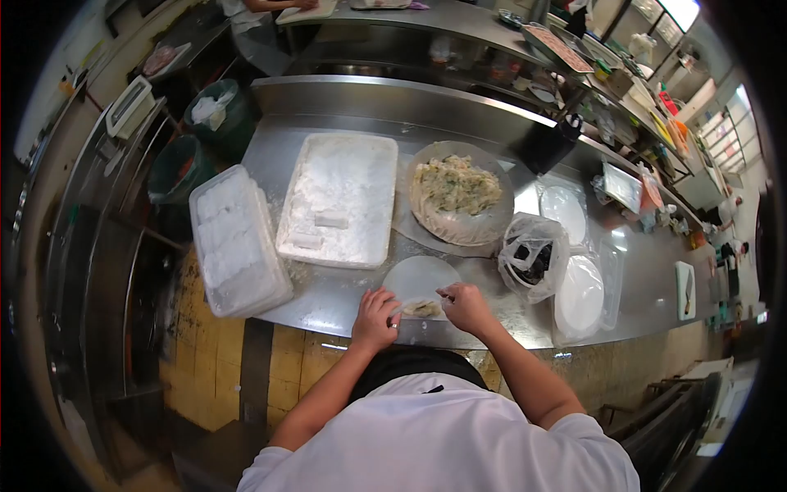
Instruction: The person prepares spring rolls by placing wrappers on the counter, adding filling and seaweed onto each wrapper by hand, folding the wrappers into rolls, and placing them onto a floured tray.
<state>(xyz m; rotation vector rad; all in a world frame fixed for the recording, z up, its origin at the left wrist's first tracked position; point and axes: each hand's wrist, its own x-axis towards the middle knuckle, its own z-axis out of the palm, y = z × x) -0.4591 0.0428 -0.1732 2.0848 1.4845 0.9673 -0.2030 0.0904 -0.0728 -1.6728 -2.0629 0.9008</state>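
Note:
A thin, round white wrapper point(422, 275) lies on the steel table in front of me. A small strip of pale filling point(422, 309) sits on its near part. My left hand point(377, 318), with a ring on one finger, is closed at the wrapper's left edge. At the right edge, my right hand point(466, 306) is closed in a pinch beside the filling. Behind the wrapper stands a round metal bowl point(459, 238) with a pale, green-flecked filling mix point(459, 187). Two white floured rolls point(332, 220) lie in a flour-dusted white tray point(392, 197).
A white container point(266, 246) of stacked white pieces stands left. To the right are a plastic-bagged container point(533, 254) with dark contents, stacks of white rounds point(579, 297) and a black holder point(553, 146). A person point(258, 33) works at the back counter.

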